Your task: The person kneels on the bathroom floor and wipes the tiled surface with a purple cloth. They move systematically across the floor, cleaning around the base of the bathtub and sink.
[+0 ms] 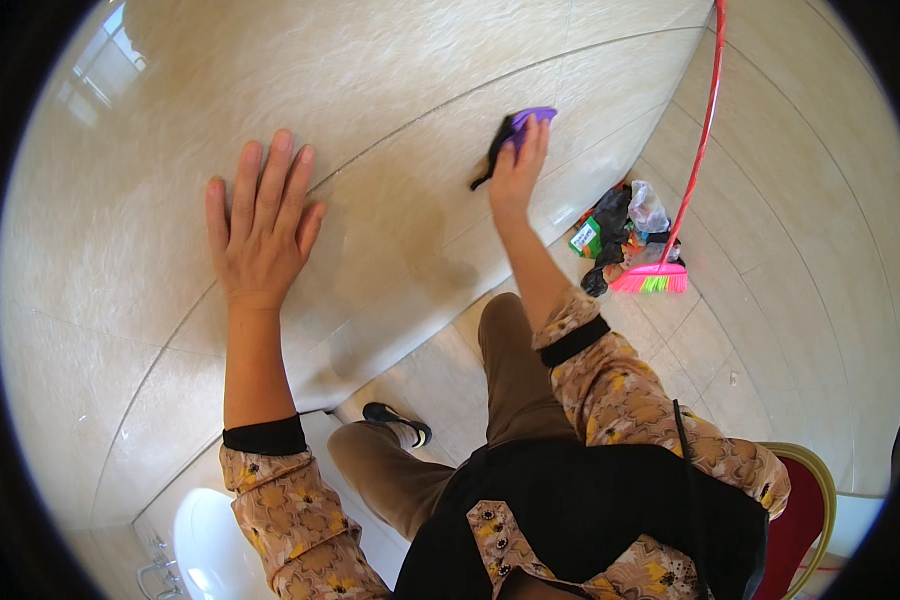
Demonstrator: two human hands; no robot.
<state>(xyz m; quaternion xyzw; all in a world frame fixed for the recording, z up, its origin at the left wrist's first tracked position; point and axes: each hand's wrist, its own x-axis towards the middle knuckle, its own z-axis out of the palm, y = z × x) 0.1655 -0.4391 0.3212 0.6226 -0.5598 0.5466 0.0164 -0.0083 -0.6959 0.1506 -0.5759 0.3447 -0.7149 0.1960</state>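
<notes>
My left hand (264, 225) lies flat against a glossy beige tiled wall (390, 90), fingers spread, with nothing in it. Farther right, my right hand (517, 169) presses a purple cloth (534, 114) to the same wall, just below a curved-looking tile joint. A dark piece (496, 150), perhaps the cloth's other side or its shadow, shows along the left of that hand. The palm side of both hands is hidden.
A pink broom (651, 278) with a long red handle (701, 142) leans beside a heap of plastic bags and wrappers (611, 217) in the corner. Behind me at right stands a red chair with a gold frame (831, 495). A white basin (214, 544) with a metal tap (157, 574) is at lower left.
</notes>
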